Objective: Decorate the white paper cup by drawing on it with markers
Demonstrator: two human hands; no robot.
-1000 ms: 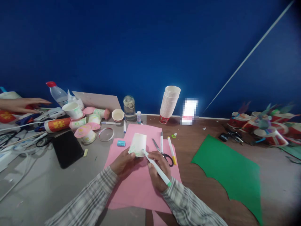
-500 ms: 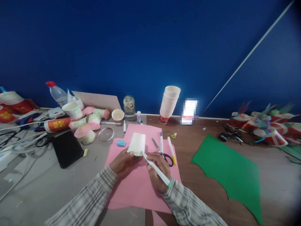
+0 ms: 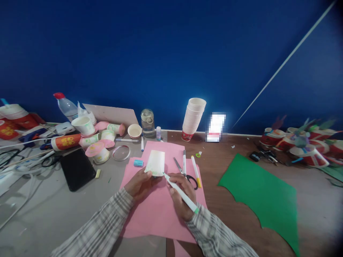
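My left hand (image 3: 140, 185) is closed on a white paper cup (image 3: 156, 161), gripping it near its lower end, where faint green marks show. In my right hand (image 3: 182, 194) is a white marker (image 3: 183, 196) with a green end, held like a pen. Its tip meets or nearly meets the cup's lower right corner. Both hands are over stacked pink paper (image 3: 150, 217). Just right of the cup lie scissors (image 3: 182, 169), a grey-capped marker (image 3: 184, 160) and a yellow-ended marker (image 3: 196, 171). A blue cap-like piece (image 3: 138, 163) rests left of the cup.
Decorated paper cups (image 3: 107, 137), a black phone (image 3: 77, 169), a tape roll (image 3: 121, 153) and cables are on the left. A tall cup stack (image 3: 193, 117) and glass jar (image 3: 147, 123) stand by the blue wall. Green sheet (image 3: 265, 196) and red cups (image 3: 272, 136) lie right.
The marker tip has shifted slightly right and down along the cup's lower edge, and my right hand has moved a little right. Both grips are unchanged.
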